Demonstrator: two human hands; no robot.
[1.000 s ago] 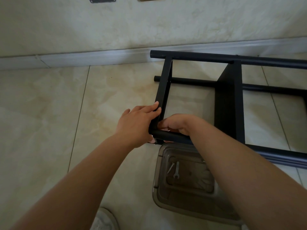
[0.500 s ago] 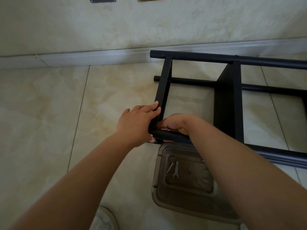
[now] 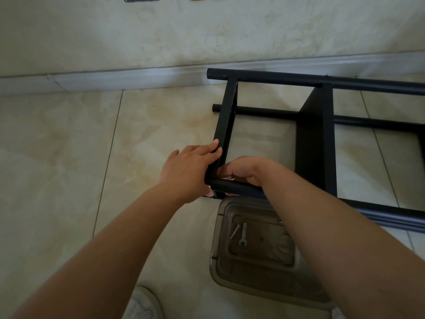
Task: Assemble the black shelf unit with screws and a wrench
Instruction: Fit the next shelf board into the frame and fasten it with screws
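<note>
The black shelf unit (image 3: 315, 143) lies on its side on the tiled floor, its round poles running off to the right. My left hand (image 3: 188, 169) grips the near end of the leftmost black shelf board (image 3: 226, 116), with fingers laid over its outer face. My right hand (image 3: 243, 171) is curled just inside the same corner, above the near pole (image 3: 236, 188); what its fingertips hold is hidden. A small silver wrench (image 3: 243, 233) and a screw (image 3: 235, 230) lie in a clear plastic container (image 3: 220, 268) below the corner.
The wall and its pale skirting board (image 3: 115, 77) run along the back, close behind the shelf's far pole. Open floor tiles (image 3: 57, 169) spread to the left. The toe of a white shoe (image 3: 142, 305) shows at the bottom edge.
</note>
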